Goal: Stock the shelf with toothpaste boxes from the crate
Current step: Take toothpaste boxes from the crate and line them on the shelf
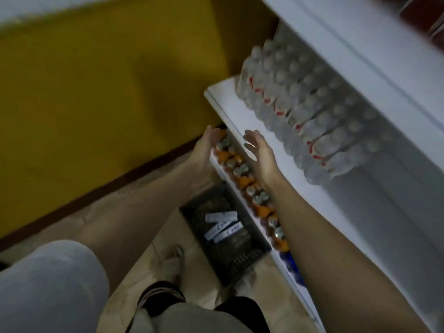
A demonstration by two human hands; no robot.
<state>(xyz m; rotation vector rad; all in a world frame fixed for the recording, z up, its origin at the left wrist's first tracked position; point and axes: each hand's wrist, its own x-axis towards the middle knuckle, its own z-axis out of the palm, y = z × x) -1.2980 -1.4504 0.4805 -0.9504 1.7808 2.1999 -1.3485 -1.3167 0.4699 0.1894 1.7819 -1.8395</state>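
Observation:
A dark plastic crate [242,263] sits on the floor beside the shelving, with three white toothpaste boxes [222,225] lying in it. The white shelf [242,121] runs diagonally above it. My left hand [204,147] reaches out with straight fingers just left of the shelf's front edge and holds nothing. My right hand [260,152] hovers open over the front of the shelf, palm toward the left hand, also empty. The whole view is blurred.
Several clear bottles with red labels [310,111] fill the back of the shelf. Orange bottles with metal caps [242,174] line the lower shelf under my hands. A yellow wall [96,80] stands left. My sandalled foot [174,263] is next to the crate.

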